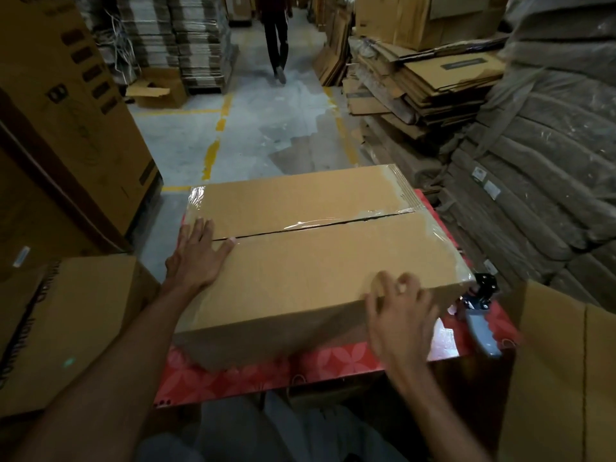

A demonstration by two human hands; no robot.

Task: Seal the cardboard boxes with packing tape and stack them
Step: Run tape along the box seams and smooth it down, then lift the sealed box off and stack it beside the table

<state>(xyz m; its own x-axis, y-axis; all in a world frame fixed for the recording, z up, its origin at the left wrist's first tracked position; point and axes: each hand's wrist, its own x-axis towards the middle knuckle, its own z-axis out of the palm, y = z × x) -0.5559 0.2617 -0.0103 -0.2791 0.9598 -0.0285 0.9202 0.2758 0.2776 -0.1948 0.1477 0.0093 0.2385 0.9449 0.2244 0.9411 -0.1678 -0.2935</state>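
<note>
A wide brown cardboard box point(310, 261) lies on a red patterned tabletop point(336, 363) in front of me. Clear tape covers its centre seam and both ends, wrinkled at the corners. My left hand point(196, 255) rests flat on the box's left part, fingers spread, thumb at the seam. At the near right edge of the box, my right hand point(400, 315) has its fingers curled over the top and front face. A tape dispenser point(480, 311) with a grey handle lies on the table to the right of the box, partly hidden by it.
A printed cardboard box point(66, 321) stands at my left and another box point(563, 378) at my right. Tall cartons rise at left, flattened cardboard stacks point(426, 81) and bundles at right. A person point(276, 35) walks away down the aisle with yellow floor marks.
</note>
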